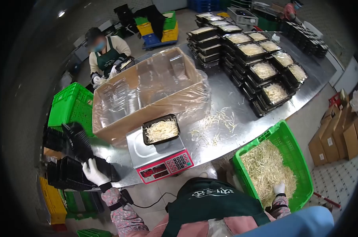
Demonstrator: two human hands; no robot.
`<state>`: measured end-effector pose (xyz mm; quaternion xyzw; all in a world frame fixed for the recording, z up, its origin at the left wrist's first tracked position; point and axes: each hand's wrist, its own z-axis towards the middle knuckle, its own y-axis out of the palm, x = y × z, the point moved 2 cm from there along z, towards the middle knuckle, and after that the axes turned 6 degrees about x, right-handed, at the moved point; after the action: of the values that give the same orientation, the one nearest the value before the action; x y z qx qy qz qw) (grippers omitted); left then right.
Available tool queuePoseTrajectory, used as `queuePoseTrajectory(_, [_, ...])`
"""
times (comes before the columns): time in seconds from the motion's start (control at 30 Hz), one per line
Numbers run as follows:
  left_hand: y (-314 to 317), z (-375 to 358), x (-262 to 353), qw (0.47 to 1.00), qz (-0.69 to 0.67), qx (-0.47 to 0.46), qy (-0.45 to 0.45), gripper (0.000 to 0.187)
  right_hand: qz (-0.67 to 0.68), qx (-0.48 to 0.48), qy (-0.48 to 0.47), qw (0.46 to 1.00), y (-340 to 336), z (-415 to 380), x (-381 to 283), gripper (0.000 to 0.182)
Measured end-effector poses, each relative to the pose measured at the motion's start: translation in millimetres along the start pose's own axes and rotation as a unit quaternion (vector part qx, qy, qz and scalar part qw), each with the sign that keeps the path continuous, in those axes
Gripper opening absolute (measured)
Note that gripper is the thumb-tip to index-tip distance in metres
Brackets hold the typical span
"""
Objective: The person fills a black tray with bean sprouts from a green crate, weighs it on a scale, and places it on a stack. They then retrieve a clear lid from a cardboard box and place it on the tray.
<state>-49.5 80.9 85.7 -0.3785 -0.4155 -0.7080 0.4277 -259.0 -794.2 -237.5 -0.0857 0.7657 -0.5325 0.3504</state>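
Note:
My left hand [93, 172], in a white glove, is at the stacked black trays [70, 173] on the left end of the table, its fingers closed at the rim of a black tray [107, 169]. My right hand [279, 188], also gloved, reaches into the bean sprouts [266, 168] in a green crate [301, 168]; its fingertips are hidden among them. A black tray filled with bean sprouts [161, 131] rests on the scale [136, 149], whose red display is lit but too blurred to read.
An open cardboard box [147, 106] holds clear plastic lids [125, 98]. Loose sprouts [218, 122] lie scattered on the metal table [202, 148]. Filled, packed trays [262, 71] stand in tall stacks at the back right. Across the table a co-worker [108, 53] handles a tray.

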Motion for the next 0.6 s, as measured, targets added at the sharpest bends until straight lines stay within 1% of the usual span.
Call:
queuePoseTrajectory(0.03, [30.9,-26.7,11.3,0.997,0.005,-0.077,-0.019,0.019,0.001,0.006,0.010,1.000,3.7,9.3,16.0,0.054])
queuePoseTrajectory(0.07, [58.2,-52.9,13.3,0.987,-0.004,-0.156,-0.033,0.017,0.162,-0.011,0.001,0.987,5.4,15.1,27.1,0.051])
queuePoseTrajectory(0.1, [83.6,-80.5,14.0,0.971,-0.014,-0.235,-0.045,0.016,0.320,-0.025,-0.009,0.947,2.7,13.0,34.9,0.048])
queuePoseTrajectory(0.13, [110.6,-113.6,10.7,0.941,-0.058,-0.334,-0.011,0.018,0.352,-0.040,0.009,0.935,-14.1,3.2,25.8,0.049])
queuePoseTrajectory(0.17, [136.1,-151.6,10.0,0.896,-0.105,-0.430,0.022,0.021,0.384,-0.052,0.028,0.921,-54.4,-17.5,-28.2,0.050])
queuePoseTrajectory(0.23, [176.6,-237.8,26.6,0.807,-0.101,-0.574,0.094,0.022,0.387,-0.060,0.035,0.920,-111.0,-36.5,-83.2,0.055])
queuePoseTrajectory(0.27, [185.9,-281.1,33.7,0.764,-0.078,-0.639,0.037,0.022,0.413,-0.073,0.004,0.908,-140.3,-43.8,-107.2,0.060])
queuePoseTrajectory(0.3, [191.5,-323.1,42.1,0.711,-0.053,-0.701,-0.017,0.022,0.458,-0.061,-0.031,0.886,-172.6,-59.0,-146.1,0.061])
queuePoseTrajectory(0.37, [197.8,-403.8,47.9,0.630,-0.083,-0.769,0.064,0.020,0.430,-0.099,-0.077,0.894,-223.4,-71.2,-186.7,0.061])
queuePoseTrajectory(0.4, [196.3,-440.8,44.4,0.567,-0.065,-0.819,0.057,0.018,0.444,-0.121,-0.119,0.880,-241.4,-77.6,-205.5,0.061])
queuePoseTrajectory(0.43, [191.7,-473.4,44.7,0.501,-0.047,-0.863,0.053,0.017,0.425,-0.145,-0.146,0.881,-255.2,-81.7,-221.1,0.058])
queuePoseTrajectory(0.47, [187.1,-497.5,66.2,0.467,-0.061,-0.873,0.123,0.015,0.439,-0.174,-0.150,0.869,-262.6,-87.2,-233.5,0.055])
queuePoseTrajectory(0.5, [177.9,-523.1,76.0,0.449,-0.093,-0.876,0.149,0.015,0.348,-0.147,-0.232,0.897,-252.5,-77.7,-225.6,0.057])
queuePoseTrajectory(0.53, [168.0,-546.9,78.9,0.432,-0.133,-0.879,0.155,0.015,0.101,-0.091,-0.299,0.944,-252.9,-80.0,-238.6,0.059])
queuePoseTrajectory(0.57, [158.4,-568.8,81.5,0.416,-0.170,-0.879,0.159,0.015,-0.025,-0.044,-0.318,0.947,-235.9,-81.7,-241.6,0.060])
queuePoseTrajectory(0.6, [148.4,-587.8,89.6,0.410,-0.219,-0.879,0.108,0.014,-0.062,-0.055,-0.316,0.945,-215.5,-81.9,-244.6,0.059])
